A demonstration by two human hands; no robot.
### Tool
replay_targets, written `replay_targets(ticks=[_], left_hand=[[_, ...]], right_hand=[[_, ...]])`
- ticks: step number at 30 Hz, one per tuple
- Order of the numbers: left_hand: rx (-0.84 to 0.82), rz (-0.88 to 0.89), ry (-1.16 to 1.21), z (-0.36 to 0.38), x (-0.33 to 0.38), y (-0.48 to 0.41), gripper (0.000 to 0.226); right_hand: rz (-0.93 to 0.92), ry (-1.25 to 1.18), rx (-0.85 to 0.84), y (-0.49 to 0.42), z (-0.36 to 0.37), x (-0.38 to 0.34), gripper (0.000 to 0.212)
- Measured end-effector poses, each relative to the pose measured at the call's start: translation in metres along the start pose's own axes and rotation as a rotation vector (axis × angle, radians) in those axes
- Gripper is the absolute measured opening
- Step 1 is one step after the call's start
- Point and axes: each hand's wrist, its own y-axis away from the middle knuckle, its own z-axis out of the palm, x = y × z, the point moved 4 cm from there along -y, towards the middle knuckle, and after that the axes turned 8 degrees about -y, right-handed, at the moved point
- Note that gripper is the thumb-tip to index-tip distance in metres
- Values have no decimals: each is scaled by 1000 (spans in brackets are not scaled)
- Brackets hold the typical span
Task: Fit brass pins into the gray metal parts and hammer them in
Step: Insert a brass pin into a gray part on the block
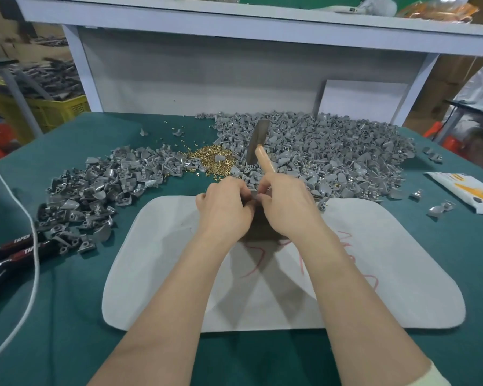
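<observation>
My left hand (225,206) and my right hand (286,206) meet at the far edge of a pale work pad (156,274). My right hand grips a hammer (258,143) by its wooden handle, with the metal head raised over the far pile. Between the fingertips of both hands sits a small gray metal part (253,194), mostly hidden. A heap of brass pins (211,160) lies just beyond my hands. Gray metal parts form one pile at the left (95,190) and a larger pile at the right (332,154).
A green cloth (53,316) covers the table. A white cable (32,246) and black packets marked TAPER (9,254) lie at the left. A white and orange packet (469,190) lies at the right. A gray shelf frame (234,26) stands behind.
</observation>
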Motion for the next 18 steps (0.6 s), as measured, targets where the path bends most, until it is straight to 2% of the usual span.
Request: replay_targets(ticks=[6, 18], left_hand=[[13, -8, 4, 1, -1, -1, 12], [-4, -1, 3, 0, -1, -1, 10]], right_hand=[[29, -155, 5, -5, -5, 10, 8], [-9, -51, 2, -5, -3, 3, 10]])
